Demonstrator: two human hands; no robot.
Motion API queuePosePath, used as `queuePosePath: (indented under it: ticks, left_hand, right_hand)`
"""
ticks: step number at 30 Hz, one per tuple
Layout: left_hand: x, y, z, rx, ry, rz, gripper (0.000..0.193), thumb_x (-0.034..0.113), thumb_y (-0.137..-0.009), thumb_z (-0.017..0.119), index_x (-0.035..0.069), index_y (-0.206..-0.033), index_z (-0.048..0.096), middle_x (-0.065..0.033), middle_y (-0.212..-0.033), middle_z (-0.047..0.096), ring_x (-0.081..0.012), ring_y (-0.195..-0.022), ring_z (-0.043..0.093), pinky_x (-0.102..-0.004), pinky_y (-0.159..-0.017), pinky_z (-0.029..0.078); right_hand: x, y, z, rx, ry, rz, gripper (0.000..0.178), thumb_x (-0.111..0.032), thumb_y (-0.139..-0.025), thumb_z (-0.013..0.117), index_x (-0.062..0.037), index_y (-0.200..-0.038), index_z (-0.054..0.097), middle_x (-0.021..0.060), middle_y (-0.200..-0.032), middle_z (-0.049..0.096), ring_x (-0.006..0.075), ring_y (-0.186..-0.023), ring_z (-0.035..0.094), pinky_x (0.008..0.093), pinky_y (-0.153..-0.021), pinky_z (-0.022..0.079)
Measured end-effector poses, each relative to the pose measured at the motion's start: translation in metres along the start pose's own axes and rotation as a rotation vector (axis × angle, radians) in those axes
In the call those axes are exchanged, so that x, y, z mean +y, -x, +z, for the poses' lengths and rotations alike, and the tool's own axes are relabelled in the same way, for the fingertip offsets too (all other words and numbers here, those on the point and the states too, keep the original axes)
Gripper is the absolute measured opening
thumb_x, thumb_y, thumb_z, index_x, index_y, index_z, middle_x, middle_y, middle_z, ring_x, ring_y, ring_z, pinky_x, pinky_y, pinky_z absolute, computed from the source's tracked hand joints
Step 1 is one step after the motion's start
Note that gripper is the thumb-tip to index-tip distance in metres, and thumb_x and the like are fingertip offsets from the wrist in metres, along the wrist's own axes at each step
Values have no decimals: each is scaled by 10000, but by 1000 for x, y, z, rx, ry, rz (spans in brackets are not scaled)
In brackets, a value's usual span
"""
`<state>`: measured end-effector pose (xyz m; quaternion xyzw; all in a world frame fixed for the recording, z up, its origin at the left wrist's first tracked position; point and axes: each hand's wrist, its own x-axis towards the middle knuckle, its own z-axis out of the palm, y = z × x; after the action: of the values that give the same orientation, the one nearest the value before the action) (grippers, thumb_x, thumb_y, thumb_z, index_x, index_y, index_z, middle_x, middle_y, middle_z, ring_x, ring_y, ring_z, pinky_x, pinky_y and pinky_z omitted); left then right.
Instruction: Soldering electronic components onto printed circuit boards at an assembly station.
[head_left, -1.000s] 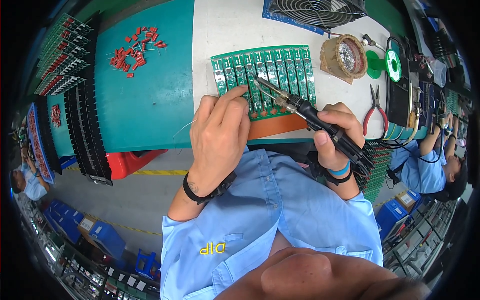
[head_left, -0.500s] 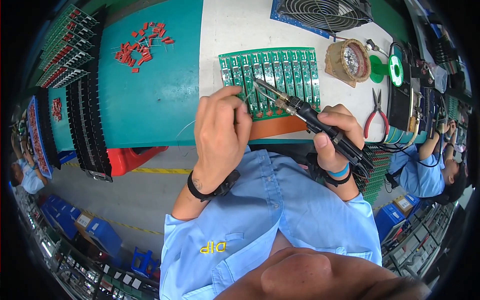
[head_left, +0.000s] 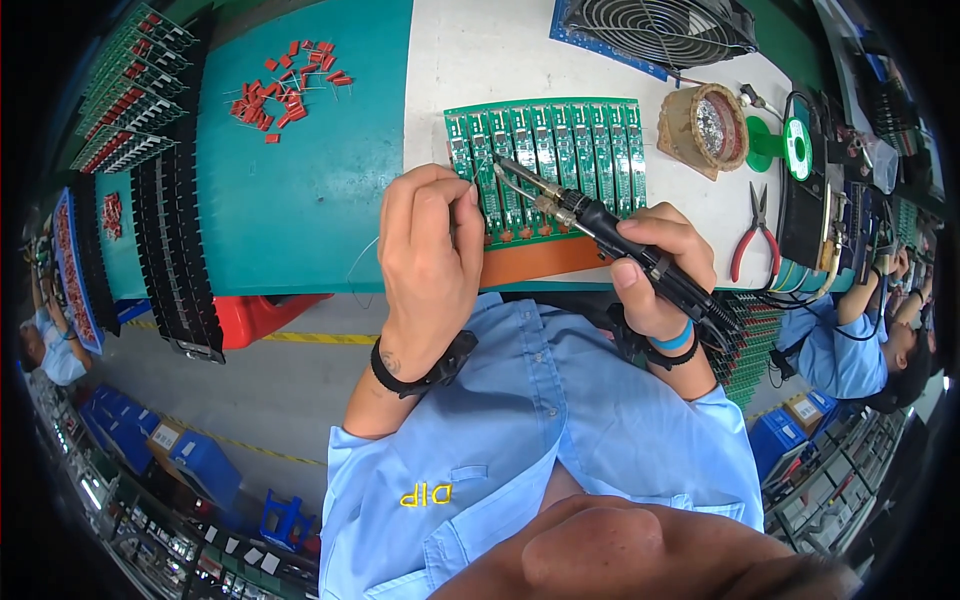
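A panel of several narrow green circuit boards point(head_left: 545, 130) lies on the white sheet in front of me. My right hand point(head_left: 660, 270) is wrapped round the black handle of a soldering iron point(head_left: 598, 218), which slants up and left. Its tip meets or hovers just over one of the left-hand boards; actual contact is too fine to tell. At the panel's left edge, my left hand point(head_left: 430, 250) is closed in a pinch on thin solder wire point(head_left: 362, 262). The wire's tail curves out beside that hand, while its working end is mostly hidden by the fingers.
Loose red components point(head_left: 285, 90) are scattered on the green mat point(head_left: 310, 200). Rightward are a round pot point(head_left: 705, 125) of silvery bits, a green solder spool point(head_left: 797, 148) and red-handled pliers point(head_left: 757, 235). A fan point(head_left: 660, 25) stands behind; black racks point(head_left: 175, 250) line the left.
Both hands have shifted slightly left, and the iron's tip has moved to a spot further left on the panel. The panel and nearby tools appear slightly further right in the picture.
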<state>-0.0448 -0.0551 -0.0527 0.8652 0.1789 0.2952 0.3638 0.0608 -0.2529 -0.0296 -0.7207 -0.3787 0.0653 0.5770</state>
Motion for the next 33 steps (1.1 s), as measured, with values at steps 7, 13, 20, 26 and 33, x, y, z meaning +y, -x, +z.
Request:
queuePosePath:
  ticks: [7,13,20,26,33]
  left_hand:
    - [-1,-3,0,-9,-29,37,172,-105,-809,671,-17,-940,603,-142,-964,617,-296,-832,612,-374,-693,500]
    - [-2,-5,1,-2,-80,91,149,-83,-832,689,-7,-944,627,-128,-970,633,-274,-828,638,-347,-665,516]
    - [-2,-5,1,4,-83,120,162,-84,-815,697,-5,-938,630,-117,-978,649,-272,-823,629,-349,-676,513]
    - [6,-1,-6,-93,-55,134,178,-77,-761,714,-10,-898,623,-125,-1039,678,-284,-812,572,-376,-706,485]
    - [3,2,-8,-152,-76,167,196,-52,-730,726,8,-871,603,-102,-1139,702,-268,-794,552,-366,-708,483]
  right_hand:
    - [3,-4,3,25,5,-68,288,-169,-855,758,25,-1030,640,130,-798,656,170,-648,613,272,-589,470]
    - [3,-5,3,37,-1,-93,268,-147,-844,772,21,-1015,652,118,-775,664,159,-621,610,261,-561,464]
    - [-1,-2,1,-3,29,-32,327,-217,-875,735,37,-1045,619,147,-814,642,195,-691,616,293,-636,475]
    - [-1,-1,1,2,42,-30,327,-218,-872,739,37,-1038,620,150,-820,646,197,-695,616,295,-639,475]
    - [-2,-1,1,0,37,-11,329,-227,-874,739,36,-1033,621,155,-821,646,198,-697,612,297,-645,477]
